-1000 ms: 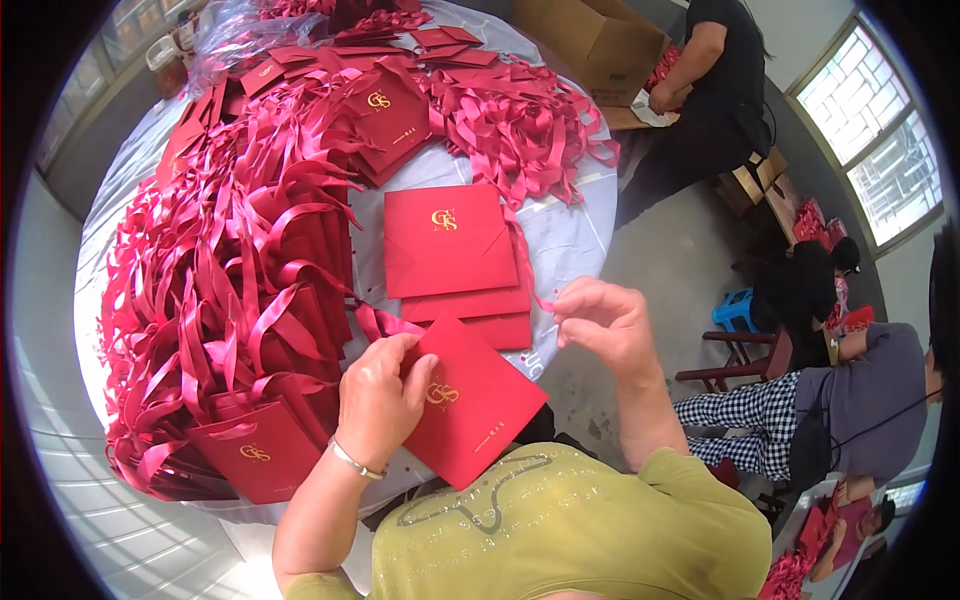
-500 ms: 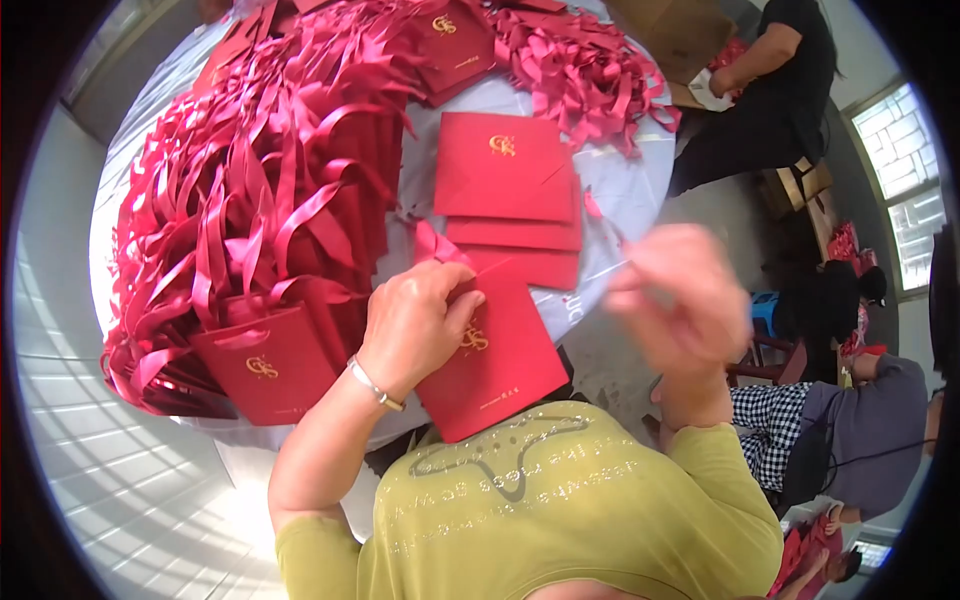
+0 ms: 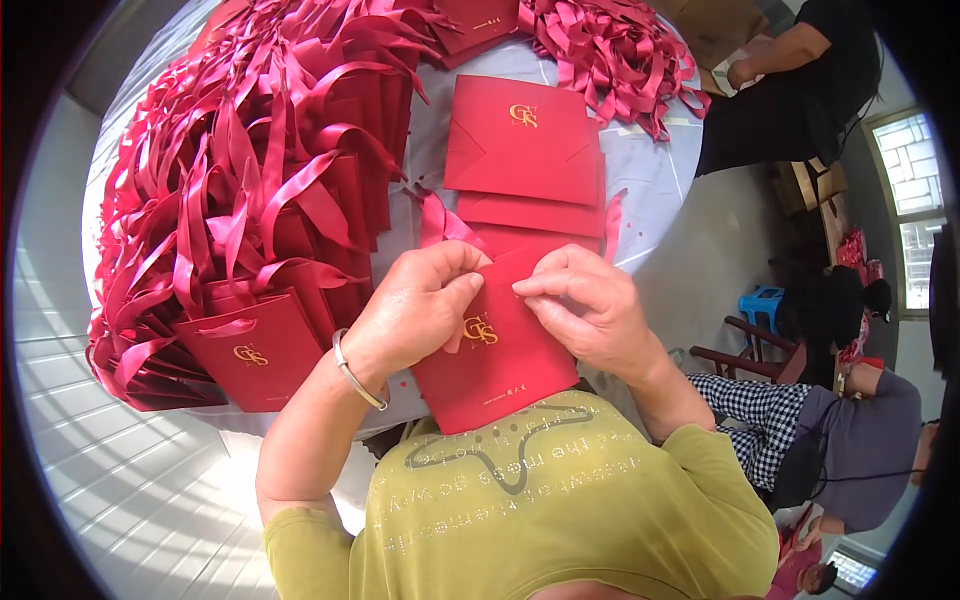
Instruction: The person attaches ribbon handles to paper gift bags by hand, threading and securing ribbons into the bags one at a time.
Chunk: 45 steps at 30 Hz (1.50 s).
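A flat red paper bag [image 3: 520, 365] with a gold emblem lies tilted in front of me, its lower edge against my shirt. My left hand [image 3: 425, 300] grips its upper left part between thumb and fingers. A pink-red ribbon [image 3: 440, 220] sticks out beyond those fingers. Over the bag's upper right part, my right hand [image 3: 590, 305] is closed in a pinch; what lies between its fingertips is too small to make out. Just beyond both hands is a stack of flat red bags [image 3: 520, 140], with another ribbon [image 3: 613, 225] along its right side.
Many red bags with ribbon handles [image 3: 250, 180] crowd the left of the round, white-covered table [image 3: 655, 190]. A heap of loose ribbons [image 3: 630, 60] lies at the far right. Beyond are a person in black [image 3: 770, 110], a blue stool [image 3: 762, 305] and a person in checked trousers [image 3: 750, 410].
My right hand has come in from the right to the bag's upper part and closed in a pinch. My left hand still grips the bag. The view has shifted slightly.
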Tool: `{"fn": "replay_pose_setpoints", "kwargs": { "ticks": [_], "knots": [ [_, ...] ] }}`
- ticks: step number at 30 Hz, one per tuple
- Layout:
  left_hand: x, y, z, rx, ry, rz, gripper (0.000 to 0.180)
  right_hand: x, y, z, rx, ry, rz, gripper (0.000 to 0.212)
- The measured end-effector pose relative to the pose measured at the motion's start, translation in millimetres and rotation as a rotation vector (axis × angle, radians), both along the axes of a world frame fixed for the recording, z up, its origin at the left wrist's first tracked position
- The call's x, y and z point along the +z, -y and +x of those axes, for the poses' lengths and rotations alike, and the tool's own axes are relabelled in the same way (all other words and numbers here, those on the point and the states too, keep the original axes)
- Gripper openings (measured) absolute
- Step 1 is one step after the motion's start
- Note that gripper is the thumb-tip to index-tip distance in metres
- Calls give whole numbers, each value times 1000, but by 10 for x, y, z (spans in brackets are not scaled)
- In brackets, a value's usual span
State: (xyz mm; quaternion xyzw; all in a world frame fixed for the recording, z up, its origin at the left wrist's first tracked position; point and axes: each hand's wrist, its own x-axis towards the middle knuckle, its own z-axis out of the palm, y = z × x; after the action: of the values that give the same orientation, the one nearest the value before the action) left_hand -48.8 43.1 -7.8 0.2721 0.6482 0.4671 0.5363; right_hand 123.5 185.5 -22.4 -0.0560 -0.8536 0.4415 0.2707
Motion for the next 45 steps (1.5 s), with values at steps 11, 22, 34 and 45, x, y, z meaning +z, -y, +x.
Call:
{"fn": "replay_pose_setpoints", "kwargs": {
  "ticks": [11, 22, 34, 45],
  "knots": [
    [43, 8, 25, 4, 51, -45, 18, -13, 53, -111, -82, -68, 329, 21],
    [-38, 29, 85, 22, -56, 74, 13, 102, 268, -156, -192, 64, 564, 20],
    [-44, 58, 149, 20, -172, 167, 18, 182, 78, -299, -64, 238, 79, 13],
    [-101, 103, 369, 96, -692, 442, 15, 544, -343, -386, 320, 487, -47, 13]
  ]
}}
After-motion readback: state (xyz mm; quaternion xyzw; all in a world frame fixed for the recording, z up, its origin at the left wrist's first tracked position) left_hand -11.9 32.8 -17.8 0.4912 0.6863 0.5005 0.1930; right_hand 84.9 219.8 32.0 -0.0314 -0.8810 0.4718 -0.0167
